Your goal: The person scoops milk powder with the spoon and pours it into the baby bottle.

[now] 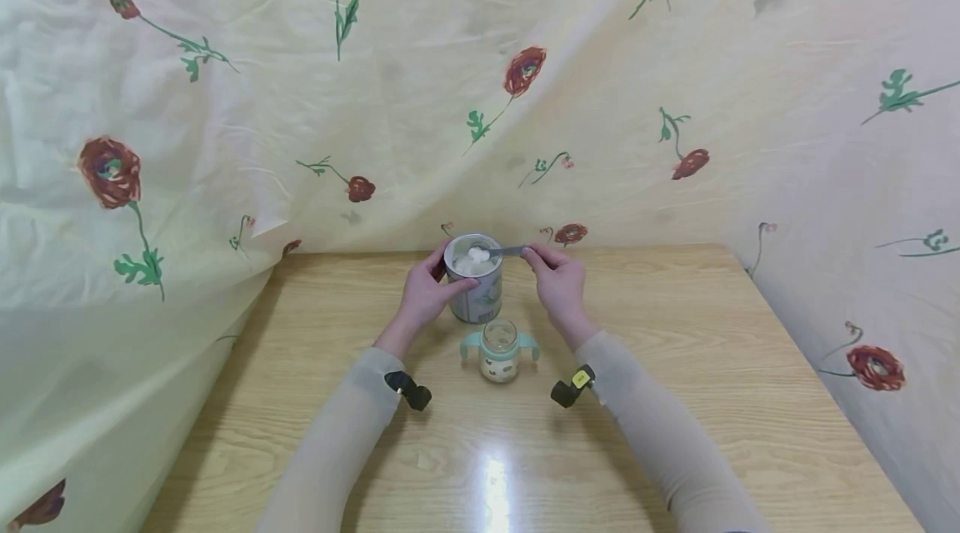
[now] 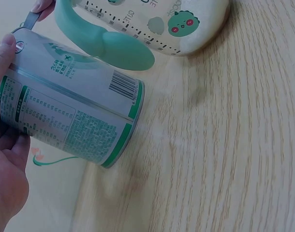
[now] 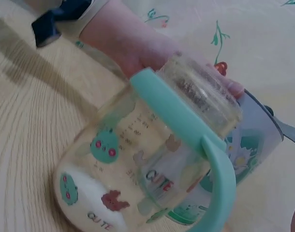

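Note:
My left hand grips a milk powder can, fingers around its far left side and thumb across the front near the rim. The can stands open, with white powder inside. My right hand pinches the end of a grey scoop's handle. The scoop's head lies at the can's mouth, heaped with white powder. Just in front of the can stands a baby bottle without a lid, with mint-green handles on both sides. White contents fill its lower part, and cartoon prints cover its clear wall.
A wooden table carries the can and bottle. Behind it and along both sides hangs a pale cloth with red flowers, meeting the table's back edge just beyond the can. Both wrists wear small black cameras.

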A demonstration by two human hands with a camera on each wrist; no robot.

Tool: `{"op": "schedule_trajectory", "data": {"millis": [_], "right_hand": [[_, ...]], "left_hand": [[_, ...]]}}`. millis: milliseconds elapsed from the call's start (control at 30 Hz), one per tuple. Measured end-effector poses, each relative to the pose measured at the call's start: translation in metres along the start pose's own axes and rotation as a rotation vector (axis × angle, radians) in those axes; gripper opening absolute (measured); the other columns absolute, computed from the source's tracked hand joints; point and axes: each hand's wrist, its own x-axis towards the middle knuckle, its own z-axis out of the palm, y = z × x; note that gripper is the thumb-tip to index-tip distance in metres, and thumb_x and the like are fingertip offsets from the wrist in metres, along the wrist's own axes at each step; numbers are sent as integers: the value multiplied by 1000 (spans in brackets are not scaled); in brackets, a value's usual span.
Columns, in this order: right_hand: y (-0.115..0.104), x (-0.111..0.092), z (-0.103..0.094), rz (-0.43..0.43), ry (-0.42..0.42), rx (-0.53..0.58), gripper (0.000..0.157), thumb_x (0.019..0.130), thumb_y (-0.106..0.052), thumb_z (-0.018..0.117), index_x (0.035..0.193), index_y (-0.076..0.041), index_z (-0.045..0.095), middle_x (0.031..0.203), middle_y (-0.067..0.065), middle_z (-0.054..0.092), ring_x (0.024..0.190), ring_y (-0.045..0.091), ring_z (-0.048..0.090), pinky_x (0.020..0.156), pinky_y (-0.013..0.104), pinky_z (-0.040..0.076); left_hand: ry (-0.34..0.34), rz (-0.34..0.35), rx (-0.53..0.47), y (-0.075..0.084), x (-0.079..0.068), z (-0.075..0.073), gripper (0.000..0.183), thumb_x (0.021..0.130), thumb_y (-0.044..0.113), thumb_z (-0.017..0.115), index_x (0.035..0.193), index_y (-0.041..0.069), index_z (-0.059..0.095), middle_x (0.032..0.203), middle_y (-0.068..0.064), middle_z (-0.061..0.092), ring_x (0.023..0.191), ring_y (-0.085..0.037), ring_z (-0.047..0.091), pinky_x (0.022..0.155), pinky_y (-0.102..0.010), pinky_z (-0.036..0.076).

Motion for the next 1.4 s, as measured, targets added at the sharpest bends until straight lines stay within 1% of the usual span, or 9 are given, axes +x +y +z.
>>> {"op": "schedule_trajectory", "data": {"millis": [133,333,567,733,800,1000,1133,1300,1400], "right_hand": [[0,-1,0,10,4,4,28,103,-15,74,125,3,75,121,18,77,113,26,75,98,29,61],[0,-2,0,18,14,9,29,104,-15,74,125,3,75,122,19,76,115,28,74,101,35,60],[1,-2,0,4,23,-19,25,103,-16,75,122,1,78,119,17,78,111,25,76,96,31,62],[2,-1,0,8,21,-12,26,103,-17,76,122,1,78,119,18,78,108,22,76,96,33,62],[3,0,-1,18,21,-13,28,103,-18,76,123,2,77,119,17,78,106,20,76,96,34,62],[0,0,-1,68,15,3,31,103,-22,76,124,1,77,115,15,80,102,25,74,89,36,61],[-1,0,-1,87,18,-1,31,103,-22,76,124,1,76,113,13,80,95,19,71,84,32,59],[-2,0,-2,104,24,-5,29,102,-22,77,122,-2,78,111,11,81,89,14,67,87,41,57],[-1,-1,-3,117,22,15,29,102,-23,77,122,-2,78,110,9,81,91,15,66,87,41,55]], "left_hand": [[-5,7,5,0,0,0,99,85,21,95,163,-2,38,166,-17,43,152,-31,42,124,-39,38],[-7,0,5,0,0,0,98,86,21,94,163,-1,38,166,-17,43,153,-31,42,124,-39,38],[-5,1,0,0,-1,0,98,85,20,94,163,-2,38,166,-18,43,153,-32,42,125,-40,38],[-5,-3,9,0,-2,0,99,86,22,94,164,-1,37,166,-17,42,153,-32,42,125,-40,38],[-3,-6,13,0,-2,0,98,86,22,94,164,0,38,166,-17,43,153,-32,42,124,-40,38],[0,-10,25,-1,-1,1,99,86,22,93,164,1,37,167,-17,42,153,-32,41,125,-40,38],[-2,-12,33,1,-2,1,99,87,23,93,164,0,36,167,-17,41,153,-32,41,125,-40,38],[-4,-12,42,2,-2,1,98,87,24,93,164,1,37,167,-17,42,153,-33,42,125,-41,38],[-3,-17,46,3,-3,1,98,87,24,93,165,2,38,167,-16,42,153,-32,42,125,-40,38]]}}
